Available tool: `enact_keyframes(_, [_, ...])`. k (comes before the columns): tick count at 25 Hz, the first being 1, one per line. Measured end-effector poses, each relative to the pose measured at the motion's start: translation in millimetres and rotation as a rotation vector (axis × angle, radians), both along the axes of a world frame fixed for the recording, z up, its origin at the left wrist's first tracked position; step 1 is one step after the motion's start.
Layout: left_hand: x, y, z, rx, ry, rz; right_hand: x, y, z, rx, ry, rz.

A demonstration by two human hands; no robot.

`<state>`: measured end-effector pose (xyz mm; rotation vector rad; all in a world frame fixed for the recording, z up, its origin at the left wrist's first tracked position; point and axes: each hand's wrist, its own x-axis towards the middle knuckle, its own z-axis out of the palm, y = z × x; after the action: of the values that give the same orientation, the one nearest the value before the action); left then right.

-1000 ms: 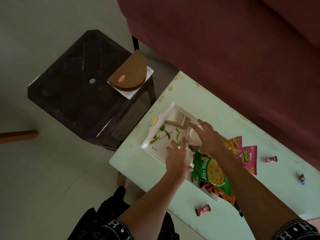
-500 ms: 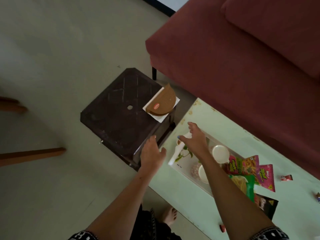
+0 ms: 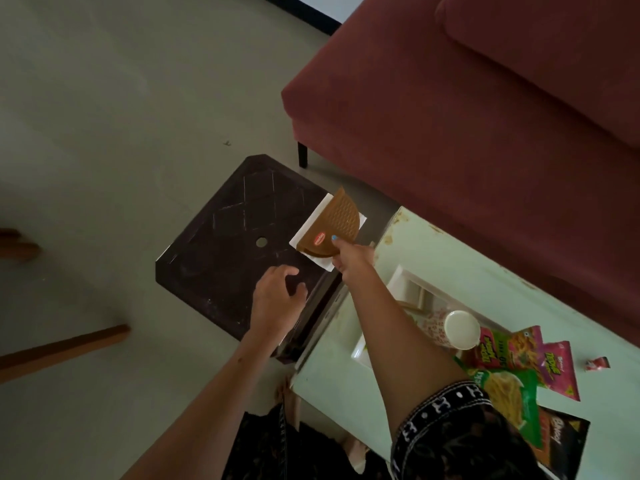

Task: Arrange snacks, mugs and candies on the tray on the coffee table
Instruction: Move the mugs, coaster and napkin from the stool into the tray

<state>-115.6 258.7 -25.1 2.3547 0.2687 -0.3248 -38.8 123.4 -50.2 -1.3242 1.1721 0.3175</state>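
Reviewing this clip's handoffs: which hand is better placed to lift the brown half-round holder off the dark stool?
Right. The right hand already touches the brown holder at its edge; the left hand hovers open over the dark stool.

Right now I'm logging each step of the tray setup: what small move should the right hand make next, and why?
Probably close on the brown half-round holder and lift it toward the tray: the right hand already touches its near edge on the dark stool, while the left hand hovers open.

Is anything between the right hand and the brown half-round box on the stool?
Nothing visible: the right hand already touches the brown half-round box, thumb on its lid, atop white paper on the dark stool.
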Motion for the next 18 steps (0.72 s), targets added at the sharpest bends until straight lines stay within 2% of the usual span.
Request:
enact_keyframes(5, [19.4,2.4,7.1,0.1,-0.153,-0.094,12.9,6.1,-0.1,0.021,-0.026,-0.001])
enact_keyframes(9, [35.2,-10.5,17.8,0.277,-0.252,-0.17,6.3,17.5,29.9,-0.137,-0.094,0.054])
enact_keyframes(15, [32.7,-26.8,31.1,0.343,-0.217,-0.35,-34.4,28.3,73.1,-0.428,-0.22,0.259])
enact_keyframes(18, [18.1,-38.2,36.6,0.317,-0.143,-0.369,-55.6,18.3,88.8,-0.584,-0.253,0.277])
